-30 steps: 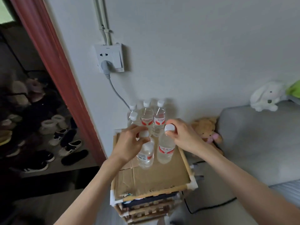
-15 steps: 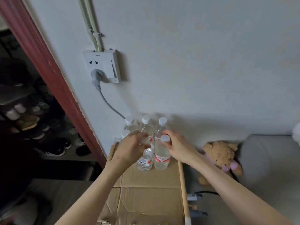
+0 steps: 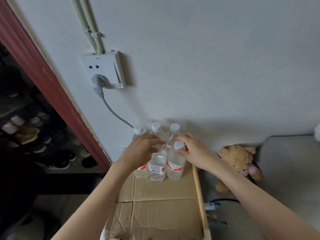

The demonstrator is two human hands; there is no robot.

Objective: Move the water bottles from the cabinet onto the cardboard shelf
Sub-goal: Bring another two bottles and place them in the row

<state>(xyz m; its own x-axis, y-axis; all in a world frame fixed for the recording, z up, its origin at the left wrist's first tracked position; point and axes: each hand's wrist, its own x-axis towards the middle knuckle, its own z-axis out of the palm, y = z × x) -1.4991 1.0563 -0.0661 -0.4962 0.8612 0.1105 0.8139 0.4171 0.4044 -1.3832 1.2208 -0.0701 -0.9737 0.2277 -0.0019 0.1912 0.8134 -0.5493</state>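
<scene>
I am gripping two full, likely heavy water bottles (image 3: 174, 163) by their caps on the cardboard shelf (image 3: 161, 212), left hand (image 3: 143, 148) and right hand (image 3: 194, 151) fingers closed

Cardboard shelf (image 3: 155, 215): flat brown top panel, creased, seam across middle, pale wooden rail along right edge. Water bottles (image 3: 156, 168) stand upright at far end of panel, against wall, packed touching one another in two rows. Front row: three clear bottles, red-and-white labels; barcode faces camera on middle one. Back row: three white caps showing behind them. Near half of panel bare. Exact bottle count in left column unclear, partly hidden behind a hand.
</scene>
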